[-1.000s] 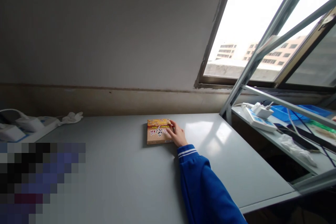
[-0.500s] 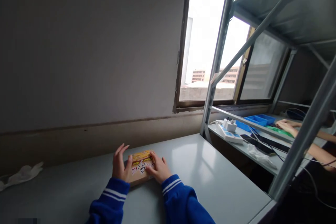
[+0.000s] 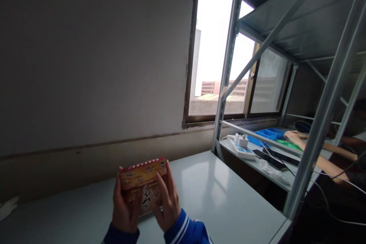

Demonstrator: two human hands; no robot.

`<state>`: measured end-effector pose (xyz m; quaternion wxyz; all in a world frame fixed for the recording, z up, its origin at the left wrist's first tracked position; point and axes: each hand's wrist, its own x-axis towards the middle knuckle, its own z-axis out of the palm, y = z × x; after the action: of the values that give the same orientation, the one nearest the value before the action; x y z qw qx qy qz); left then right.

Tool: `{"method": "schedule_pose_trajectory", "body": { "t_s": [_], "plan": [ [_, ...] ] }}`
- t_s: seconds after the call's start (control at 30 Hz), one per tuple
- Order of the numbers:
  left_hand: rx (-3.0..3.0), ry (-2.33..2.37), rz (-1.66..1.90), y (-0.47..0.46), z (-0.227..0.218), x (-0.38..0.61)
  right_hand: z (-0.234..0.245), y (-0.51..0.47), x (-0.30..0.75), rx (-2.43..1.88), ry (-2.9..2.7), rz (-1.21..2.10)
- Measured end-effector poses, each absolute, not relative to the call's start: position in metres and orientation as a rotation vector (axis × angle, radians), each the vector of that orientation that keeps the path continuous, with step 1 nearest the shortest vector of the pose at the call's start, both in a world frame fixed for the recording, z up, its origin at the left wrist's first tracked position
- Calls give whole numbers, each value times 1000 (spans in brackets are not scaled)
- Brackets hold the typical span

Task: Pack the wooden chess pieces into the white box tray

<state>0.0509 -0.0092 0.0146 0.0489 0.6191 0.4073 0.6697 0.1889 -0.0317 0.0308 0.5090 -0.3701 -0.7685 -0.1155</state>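
Observation:
A small printed cardboard box (image 3: 143, 181), brown and yellow with a red edge and dark brush-style lettering, is held between my two hands above the grey tabletop (image 3: 206, 190). My left hand (image 3: 123, 204) grips its left side, the thumb lying over the near face. On the opposite side my right hand (image 3: 168, 196) clasps the box, with fingers along the edge and across the front. The box is tilted so its printed face and red-edged far side show upside down to me. Its underside is hidden.
At far left lies a crumpled white item (image 3: 8, 207). A metal shelf frame (image 3: 224, 84) rises on the right. Beyond it, a lower table carries a power strip (image 3: 241, 148), blue trays (image 3: 265, 134), cables and a plastic bag (image 3: 273, 171). Another person's hands (image 3: 294, 137) rest there.
Both hands have closed round the box and raised it off the table, tilting it toward the camera. Before, my left fingers were partly lifted. The view has shifted slightly to the right.

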Motion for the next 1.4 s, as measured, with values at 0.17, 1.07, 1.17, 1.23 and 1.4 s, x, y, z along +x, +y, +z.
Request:
{"method": "schedule_pose_trajectory", "body": {
  "t_s": [0.17, 1.07, 1.17, 1.23, 1.4],
  "plan": [
    [2403, 878, 2488, -52, 72, 37, 46, -41, 195, -694, -1746, -483],
    [1827, 1453, 1603, 42, -14, -23, -17, 53, 212, -1273, -1580, 574],
    [1482, 1437, 1622, 53, -15, -9, -12, 62, 208, -1241, -1660, 659],
    [1496, 1500, 1584, 58, -16, -6, -9, 64, 206, -1244, -1698, 666],
    [1669, 1562, 1271, 65, -16, -13, -5, 61, 206, -1273, -1752, 588]
  ]
}}
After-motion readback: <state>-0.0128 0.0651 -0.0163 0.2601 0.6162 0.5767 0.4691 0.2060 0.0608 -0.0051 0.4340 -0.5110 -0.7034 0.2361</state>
